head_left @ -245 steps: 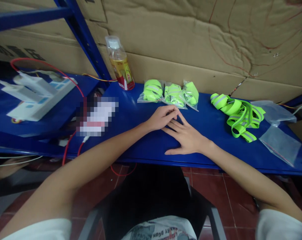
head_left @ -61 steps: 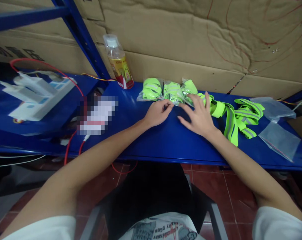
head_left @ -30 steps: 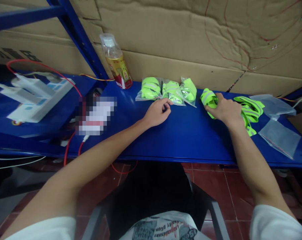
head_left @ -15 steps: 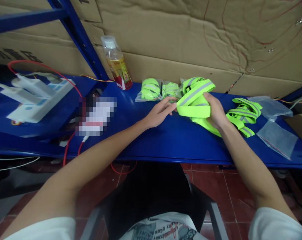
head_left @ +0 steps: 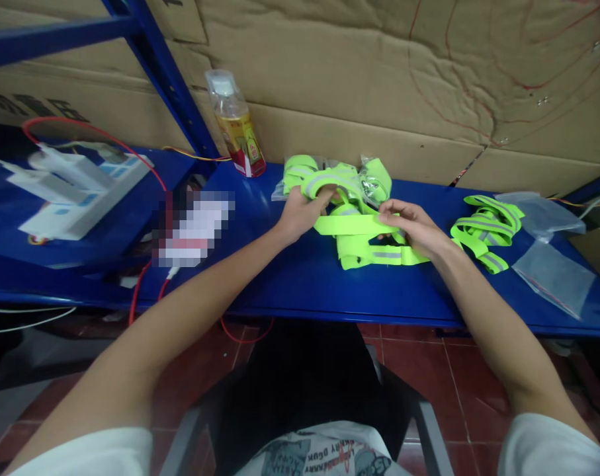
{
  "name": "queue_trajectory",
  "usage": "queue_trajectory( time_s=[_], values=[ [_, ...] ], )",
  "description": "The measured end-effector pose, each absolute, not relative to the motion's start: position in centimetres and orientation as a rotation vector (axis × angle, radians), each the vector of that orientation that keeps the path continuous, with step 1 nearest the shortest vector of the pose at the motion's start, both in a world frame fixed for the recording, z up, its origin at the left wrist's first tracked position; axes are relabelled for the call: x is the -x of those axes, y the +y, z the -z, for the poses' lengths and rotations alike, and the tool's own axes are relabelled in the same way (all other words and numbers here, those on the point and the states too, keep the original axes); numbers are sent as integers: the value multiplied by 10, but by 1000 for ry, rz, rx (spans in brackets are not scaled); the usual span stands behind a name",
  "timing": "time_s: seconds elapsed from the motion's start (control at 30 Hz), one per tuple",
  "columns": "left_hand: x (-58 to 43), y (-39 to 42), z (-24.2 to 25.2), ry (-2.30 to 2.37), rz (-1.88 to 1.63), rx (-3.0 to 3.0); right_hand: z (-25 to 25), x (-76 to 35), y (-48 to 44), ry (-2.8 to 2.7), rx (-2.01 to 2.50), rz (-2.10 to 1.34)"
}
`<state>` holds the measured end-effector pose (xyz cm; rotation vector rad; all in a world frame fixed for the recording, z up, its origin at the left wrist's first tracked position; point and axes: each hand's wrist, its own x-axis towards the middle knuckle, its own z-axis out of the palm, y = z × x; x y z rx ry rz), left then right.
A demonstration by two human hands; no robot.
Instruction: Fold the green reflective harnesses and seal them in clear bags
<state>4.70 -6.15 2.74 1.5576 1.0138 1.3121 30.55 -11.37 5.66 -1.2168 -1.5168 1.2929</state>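
Observation:
A neon-green reflective strap (head_left: 352,226) with grey stripes is stretched between both hands over the blue shelf (head_left: 300,277). My left hand (head_left: 300,210) is closed around one looped end of it. My right hand (head_left: 409,228) pinches the other end, with the rest of the strap lying folded on the shelf beneath. Just behind the hands lie three clear bags of folded green straps (head_left: 374,180), partly hidden by the lifted strap. A loose pile of more green straps (head_left: 485,228) lies to the right of my right hand.
Empty clear plastic bags (head_left: 552,277) lie at the shelf's right end. A drink bottle (head_left: 235,125) stands against the cardboard wall (head_left: 379,79). White power strips (head_left: 76,188) with red and white cables sit on the left. A blue upright post (head_left: 161,73) rises beside the bottle.
My right hand reached to the loose pile, took one green strap and brought it left to the middle. My left hand has closed on its other end, and the strap now spans both hands.

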Motion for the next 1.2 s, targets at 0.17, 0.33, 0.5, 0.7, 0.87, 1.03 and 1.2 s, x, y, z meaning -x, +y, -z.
queue_trajectory(
  time_s=[0.17, 0.33, 0.5, 0.7, 0.87, 1.03, 1.2],
  values=[
    [-39, -56, -35, 964, -1176, -1425, -69, -305, -118, -1487, 1139, -1470],
    [-43, -60, -34, 829, -970, -1408, -66, -309, -118, -1618, 1259, -1461],
    [-52, -77, -32, 939, -912, -1484, -50, -301, -121, -1965, 1157, -1166],
    [-49, -88, -40, 564, -917, -1556, -42, -288, -122, -1988, 1064, -1225],
    [-43, -82, -41, 361, -926, -1865, -36, -295, -113, -1858, 1110, -1077],
    [-41, -91, -39, 400, -804, -2516, -26, -306, -96, -1319, 1321, -1088],
    [-33, -91, -43, 443, -791, -2680, -33, -324, -81, -1006, 1135, -962]
  ],
)
